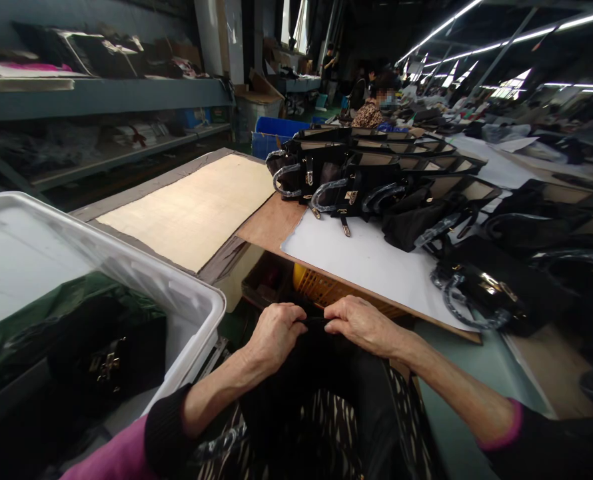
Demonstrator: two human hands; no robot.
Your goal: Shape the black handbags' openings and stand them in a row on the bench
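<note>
My left hand (275, 333) and my right hand (359, 325) both pinch the far upper edge of a black handbag (321, 367), a short gap between them. The dark bag sits over my lap, against patterned black-and-cream clothing (331, 420). Its shape is hard to make out in the shadow. By my left forearm shows a handle wrapped in clear plastic (221, 443). Beyond my hands, several black handbags (346, 187) with plastic-wrapped handles and gold-coloured clasps stand in rows on the table.
A white plastic tub (201, 300) at left holds black bags and green material. White paper (356, 260) and a cream sheet (191, 207) cover parts of the table. Beneath it is a yellow crate (321, 287). A blue bin (276, 127) and other people are farther back.
</note>
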